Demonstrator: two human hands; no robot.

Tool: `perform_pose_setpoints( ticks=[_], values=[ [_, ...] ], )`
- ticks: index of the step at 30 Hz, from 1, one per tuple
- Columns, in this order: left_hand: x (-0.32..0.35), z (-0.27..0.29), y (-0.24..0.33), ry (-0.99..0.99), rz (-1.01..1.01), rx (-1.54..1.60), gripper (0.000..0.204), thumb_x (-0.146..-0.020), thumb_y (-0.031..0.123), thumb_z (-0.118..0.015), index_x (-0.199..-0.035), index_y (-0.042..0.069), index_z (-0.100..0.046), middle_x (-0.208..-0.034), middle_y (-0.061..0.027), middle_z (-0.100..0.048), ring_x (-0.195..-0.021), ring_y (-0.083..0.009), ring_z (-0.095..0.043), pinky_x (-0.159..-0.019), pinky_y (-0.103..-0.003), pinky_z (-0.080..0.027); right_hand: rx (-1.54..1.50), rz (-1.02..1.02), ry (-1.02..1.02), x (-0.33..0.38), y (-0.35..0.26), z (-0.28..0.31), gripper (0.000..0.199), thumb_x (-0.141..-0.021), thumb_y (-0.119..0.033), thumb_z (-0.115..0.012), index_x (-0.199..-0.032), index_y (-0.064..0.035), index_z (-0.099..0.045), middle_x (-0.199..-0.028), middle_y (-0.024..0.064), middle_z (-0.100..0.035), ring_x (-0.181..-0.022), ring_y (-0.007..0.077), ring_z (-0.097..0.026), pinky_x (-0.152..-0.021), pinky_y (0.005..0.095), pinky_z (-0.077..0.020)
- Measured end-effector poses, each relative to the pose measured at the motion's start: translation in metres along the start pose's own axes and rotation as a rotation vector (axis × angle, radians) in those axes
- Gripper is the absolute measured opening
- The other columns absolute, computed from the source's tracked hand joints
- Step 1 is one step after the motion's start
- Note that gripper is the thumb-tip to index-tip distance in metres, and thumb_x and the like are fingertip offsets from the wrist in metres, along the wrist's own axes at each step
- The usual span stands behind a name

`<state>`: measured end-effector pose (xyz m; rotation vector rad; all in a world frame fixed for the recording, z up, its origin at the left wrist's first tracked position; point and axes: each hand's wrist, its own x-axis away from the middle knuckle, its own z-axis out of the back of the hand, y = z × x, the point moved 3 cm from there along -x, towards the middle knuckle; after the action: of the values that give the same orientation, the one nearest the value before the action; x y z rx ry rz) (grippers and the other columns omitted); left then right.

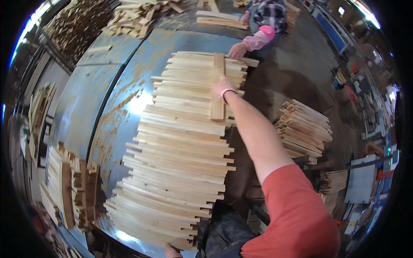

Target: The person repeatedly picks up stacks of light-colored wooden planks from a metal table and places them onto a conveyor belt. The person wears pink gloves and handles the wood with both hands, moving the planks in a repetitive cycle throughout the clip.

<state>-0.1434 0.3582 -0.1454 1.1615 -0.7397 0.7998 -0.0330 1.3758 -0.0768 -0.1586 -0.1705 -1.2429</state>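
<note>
A wide row of pale wooden strips [172, 159] lies side by side on a metal table, their ends uneven. Across the strips at the far right rests a flat wooden board [217, 111], its length running from far to near. My right hand [224, 88], in a pinkish glove, grips this board near its middle from above. At the lower edge, only a small part of my left hand [172, 251] shows, beside the nearest strips; its fingers are mostly hidden. A co-worker's gloved hand [237, 50] touches the far end of the row, close to the board's far end.
The metal table [124, 86] has sawdust and a dark seam. Wood stacks stand at its near left [64, 185] and on the right [303, 129]. Loose offcuts [133, 19] lie at the far side. The co-worker [270, 19] stands at the far right; machinery [374, 163] lines the right.
</note>
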Motion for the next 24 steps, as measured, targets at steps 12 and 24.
perform_pose_setpoints(
  ticks=[12, 24],
  values=[
    [0.003, 0.077, -0.019, 0.127, -0.078, 0.021, 0.036, -0.096, 0.022, -0.078, -0.12, -0.003, -0.07, -0.099, -0.0092, -0.073, -0.083, -0.0201, -0.069, -0.069, -0.034, -0.053, -1.075, 0.171, -0.402, 0.606, -0.099, -0.105, 0.043, -0.101, -0.016, -0.07, -0.14, 0.0028, -0.066, -0.089, -0.0023, -0.063, -0.085, 0.0067, -0.056, -0.078, 0.0262, -0.0514],
    [-0.017, 0.069, -0.006, -0.189, -0.349, -0.136, 0.08, -0.091, 0.028, -0.087, -0.151, -0.01, -0.049, -0.132, -0.0214, -0.071, -0.11, -0.0277, -0.071, -0.097, -0.039, -0.057, -1.73, -0.593, -0.166, 0.684, -0.13, -0.196, 0.028, -0.092, -0.022, -0.073, -0.083, -0.019, -0.046, -0.072, -0.0015, -0.044, -0.059, 0.0103, -0.041, -0.049, 0.0303, -0.0302]
  ],
)
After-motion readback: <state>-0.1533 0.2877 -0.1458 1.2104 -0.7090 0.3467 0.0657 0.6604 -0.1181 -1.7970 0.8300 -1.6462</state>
